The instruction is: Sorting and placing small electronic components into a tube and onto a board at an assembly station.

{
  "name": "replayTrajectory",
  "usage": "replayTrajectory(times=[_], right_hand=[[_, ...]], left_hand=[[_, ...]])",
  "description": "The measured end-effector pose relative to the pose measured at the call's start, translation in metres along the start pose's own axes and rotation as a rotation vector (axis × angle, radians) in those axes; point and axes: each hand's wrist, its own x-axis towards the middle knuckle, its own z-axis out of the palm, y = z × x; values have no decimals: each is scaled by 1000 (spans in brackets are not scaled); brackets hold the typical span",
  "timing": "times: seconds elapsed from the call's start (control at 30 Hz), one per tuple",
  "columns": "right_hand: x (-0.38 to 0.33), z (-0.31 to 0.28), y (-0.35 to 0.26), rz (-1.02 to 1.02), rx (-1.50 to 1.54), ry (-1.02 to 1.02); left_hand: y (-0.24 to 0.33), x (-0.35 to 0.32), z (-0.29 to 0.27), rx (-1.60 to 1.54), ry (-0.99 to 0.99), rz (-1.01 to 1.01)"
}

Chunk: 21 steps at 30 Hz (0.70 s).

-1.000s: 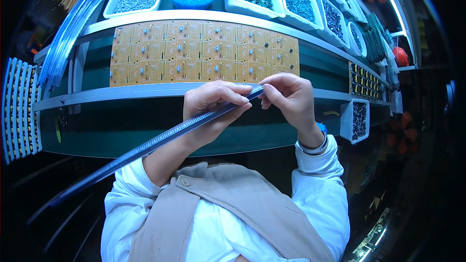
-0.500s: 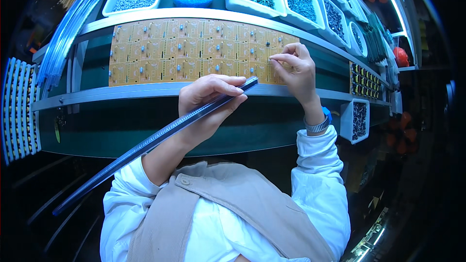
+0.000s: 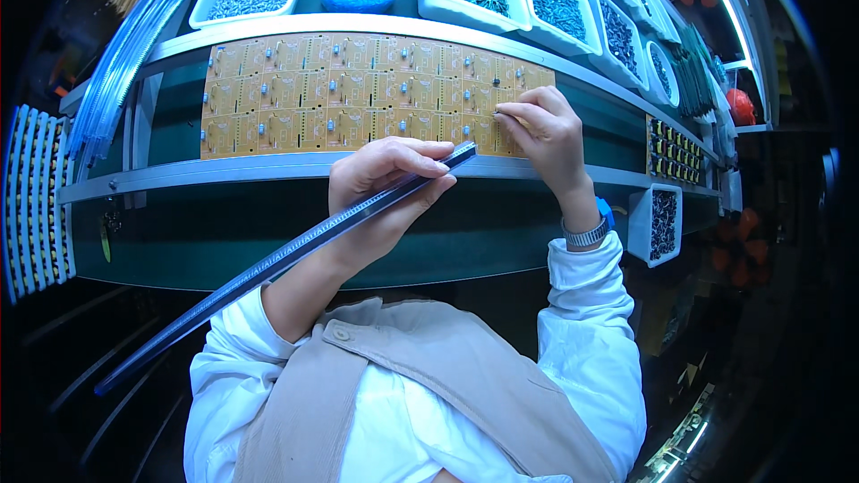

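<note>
My left hand point(image 3: 380, 181) is closed round the upper end of a long, dark, see-through component tube point(image 3: 295, 257), which slants down to the lower left across my forearm. A row of small parts shows along the tube. The thumb and forefinger of my right hand point(image 3: 553, 139) are pinched together over the right part of a tan circuit board panel point(image 3: 353, 80); whatever they hold is too small to make out. Small grey-blue cylindrical parts stand across the panel. One little black component point(image 3: 496, 82) sits on it just beyond my right fingertips.
Metal rails point(image 3: 295, 164) run along both sides of the panel. Beyond it stand white bins point(image 3: 528, 18) of small parts and a blue bowl point(image 3: 358, 2). Clear tubes point(image 3: 116, 89) lie at the left. A small white bin point(image 3: 655, 224) hangs near the right rail.
My right hand has shifted slightly nearer to me, its pinched fingertips a little lower over the panel. My left hand and the tube look almost unmoved.
</note>
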Motion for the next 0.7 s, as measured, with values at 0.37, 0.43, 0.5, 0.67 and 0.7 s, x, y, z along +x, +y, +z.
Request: replayTrajectory(times=[0.37,0.43,0.5,0.67,0.7], right_hand=[[14,-15,-11,-117,-139,-200],[16,-19,-20,-91,-157,-220],[10,-20,-37,137,184,-248],[-1,-10,-50,705,1105,-328],[-4,-8,-49,751,1225,-348]], left_hand=[[-1,-1,0,-9,-3,-8],[2,0,0,1,1,-12],[3,0,0,8,5,-10],[18,2,3,201,-83,-149],[20,1,4,220,-108,-161]])
